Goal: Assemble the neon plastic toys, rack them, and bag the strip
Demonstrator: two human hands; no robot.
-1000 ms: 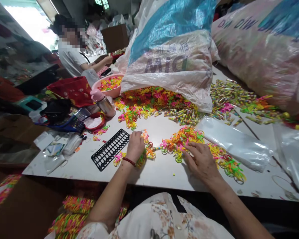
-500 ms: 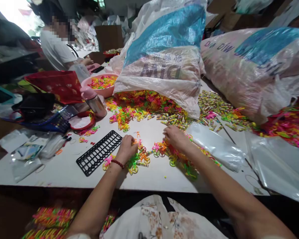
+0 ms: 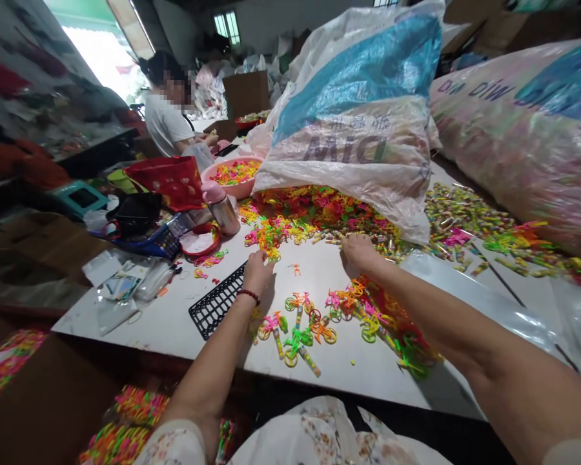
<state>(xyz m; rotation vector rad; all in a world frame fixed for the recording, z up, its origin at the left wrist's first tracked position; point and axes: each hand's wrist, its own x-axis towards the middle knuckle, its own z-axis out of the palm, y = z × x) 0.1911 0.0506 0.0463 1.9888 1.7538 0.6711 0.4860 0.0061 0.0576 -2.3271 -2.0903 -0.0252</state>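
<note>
- A dim workroom crowded with cardboard and plastic surrounds a smooth white tabletop [image 3: 314, 271].
- Glossy pink, green, yellow and orange plastic pieces with round, wheel-like rings [image 3: 300, 336] lie on the near part of the tabletop, some joined to slim patterned tubes [image 3: 310, 361].
- A black rectangular plastic lattice frame [image 3: 215, 303] lies slanted just beside the left hand [image 3: 257, 271]; that wrist and hand cover its far right end.
- The left hand's fingers are bent close together at the near edge of a second loose heap of bright plastic pieces [image 3: 271, 236]; I cannot tell whether they pinch one.
- The right hand [image 3: 361, 253] reaches the near edge of a heap of shiny small tubes [image 3: 465, 213], fingers bent down, their tips hidden, so their grip cannot be told.
- A crinkled white-and-blue woven plastic sack [image 3: 353, 116] stands over the second heap; its big faded letters look like "DIW", the smaller characters above too blurred to read.
- A bulging pinkish sack with a blue patch [image 3: 508, 135] repeats similar lettering, cut off at the right edge.
- The right forearm hides part of a clear, glossy plastic bag [image 3: 445, 268].
</note>
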